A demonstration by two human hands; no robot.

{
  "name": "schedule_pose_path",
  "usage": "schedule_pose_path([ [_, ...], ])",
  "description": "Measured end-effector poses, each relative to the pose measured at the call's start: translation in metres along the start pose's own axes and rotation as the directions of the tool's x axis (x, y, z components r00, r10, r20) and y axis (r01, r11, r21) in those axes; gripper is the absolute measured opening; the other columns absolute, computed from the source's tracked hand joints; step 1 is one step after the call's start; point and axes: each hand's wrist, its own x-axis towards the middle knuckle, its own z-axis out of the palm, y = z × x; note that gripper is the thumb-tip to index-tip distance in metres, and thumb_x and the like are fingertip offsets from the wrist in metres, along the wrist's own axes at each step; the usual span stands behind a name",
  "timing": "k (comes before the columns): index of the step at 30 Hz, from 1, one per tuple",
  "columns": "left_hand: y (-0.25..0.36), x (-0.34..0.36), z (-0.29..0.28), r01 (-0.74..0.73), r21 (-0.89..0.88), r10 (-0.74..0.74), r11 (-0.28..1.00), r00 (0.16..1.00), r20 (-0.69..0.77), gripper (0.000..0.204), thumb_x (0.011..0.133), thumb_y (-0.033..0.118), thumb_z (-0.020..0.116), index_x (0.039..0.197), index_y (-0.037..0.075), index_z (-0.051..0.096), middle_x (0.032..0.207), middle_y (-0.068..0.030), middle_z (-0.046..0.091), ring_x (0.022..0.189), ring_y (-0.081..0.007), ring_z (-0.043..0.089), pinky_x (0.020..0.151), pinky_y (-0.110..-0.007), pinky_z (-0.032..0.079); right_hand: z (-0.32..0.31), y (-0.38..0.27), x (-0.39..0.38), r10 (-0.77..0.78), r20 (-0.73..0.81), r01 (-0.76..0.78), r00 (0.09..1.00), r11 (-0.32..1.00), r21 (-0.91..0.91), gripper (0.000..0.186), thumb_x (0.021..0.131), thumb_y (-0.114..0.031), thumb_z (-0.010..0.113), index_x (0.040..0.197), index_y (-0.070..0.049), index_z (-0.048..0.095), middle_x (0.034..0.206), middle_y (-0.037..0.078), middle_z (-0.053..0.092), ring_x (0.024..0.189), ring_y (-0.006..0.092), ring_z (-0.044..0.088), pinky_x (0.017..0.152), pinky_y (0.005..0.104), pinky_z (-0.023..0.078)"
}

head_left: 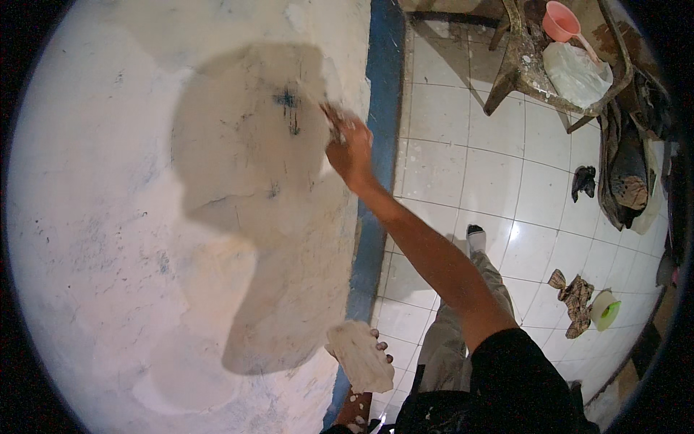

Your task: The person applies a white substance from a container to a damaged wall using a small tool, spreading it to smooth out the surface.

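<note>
The right hand (349, 150) grips a blurred tool (330, 118) at the wall (108, 217); the left hand (382, 346) clasps a pale slab (357, 360) by its edge, apparently keeping its face free.

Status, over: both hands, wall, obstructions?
Right fingers around a blurred object, close to the wall. Left fingers gripping a pale slab. Wall patchy, dark-streaked. Shadow across it, no solid obstruction visible.

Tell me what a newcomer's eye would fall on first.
Probably the large dark shadow on the pale wall at left, with the right hand at its edge. Next, the pale slab in the left hand, low centre, and the pink dipper on the chair, upper right.
</note>
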Motion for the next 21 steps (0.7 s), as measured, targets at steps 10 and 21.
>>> schedule_pose_path([
  [10,0.002,-0.002,-0.007,-0.037,0.088,0.039,0.995,0.999,-0.024,0.081,0.063,0.073,0.047,0.116,0.013,0.04,0.107,-0.012,0.046,0.085,-0.032,0.049,0.067,-0.054,0.042,0.014,0.003,-0.122,-0.158,0.198,0.113,0.967,0.969,0.221,0.054,0.061,0.014,0.049,0.107,-0.012,0.057,0.107,0.007,0.058,0.103,0.0244,0.053,0.083,0.0335,0.045],
  [21,-0.005,0.005,0.009,0.032,-0.078,-0.027,0.996,0.998,0.058,0.08,0.063,0.074,0.046,0.116,0.014,0.04,0.109,-0.0125,0.045,0.089,-0.033,0.047,0.068,-0.054,0.042,0.017,0.063,-0.043,0.018,-0.054,-0.004,0.998,0.967,0.255,0.049,0.056,0.006,0.046,0.101,-0.007,0.06,0.101,0.014,0.059,0.095,0.0294,0.055,0.08,0.0374,0.043],
])
